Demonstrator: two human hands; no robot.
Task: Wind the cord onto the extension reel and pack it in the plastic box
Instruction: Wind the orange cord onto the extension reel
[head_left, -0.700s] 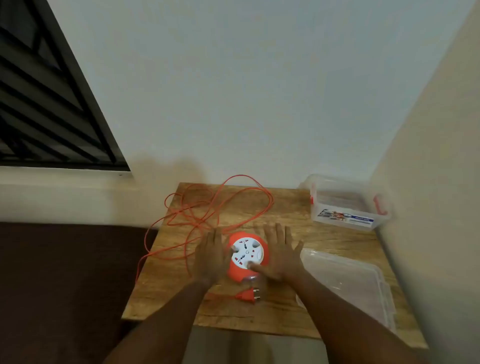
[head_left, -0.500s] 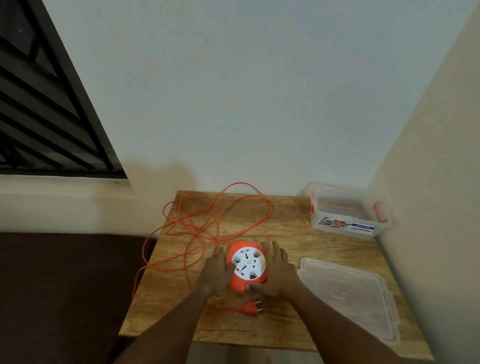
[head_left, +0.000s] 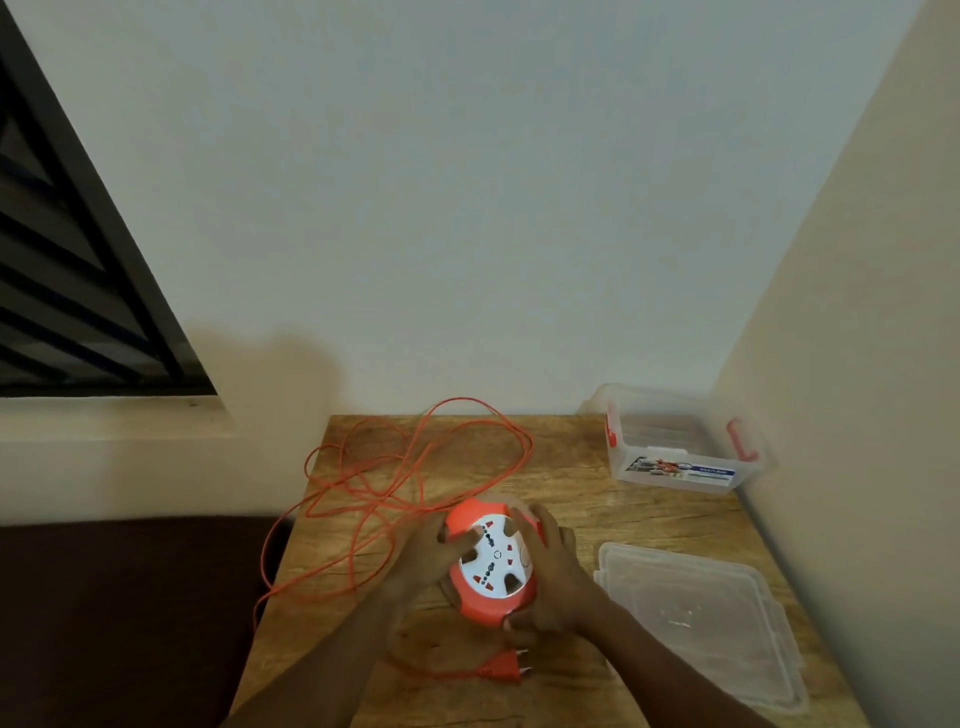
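Both hands grip the orange reel (head_left: 491, 564) near the middle of the counter (head_left: 613, 514): the left hand (head_left: 423, 558) curls round its left edge, and the right hand (head_left: 553, 582) wraps its right side with fingers over the white socket face. The cord (head_left: 415, 467) lies unwound in loose loops on the far left, some hanging off the edge, and its plug (head_left: 506, 670) lies just near of the reel. The open box (head_left: 680, 441) sits at the far right corner, its clear lid (head_left: 696, 618) flat on the near right.

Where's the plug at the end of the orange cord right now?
In the head view, the plug lies on the wooden table near its front edge, just below the reel and the right hand.
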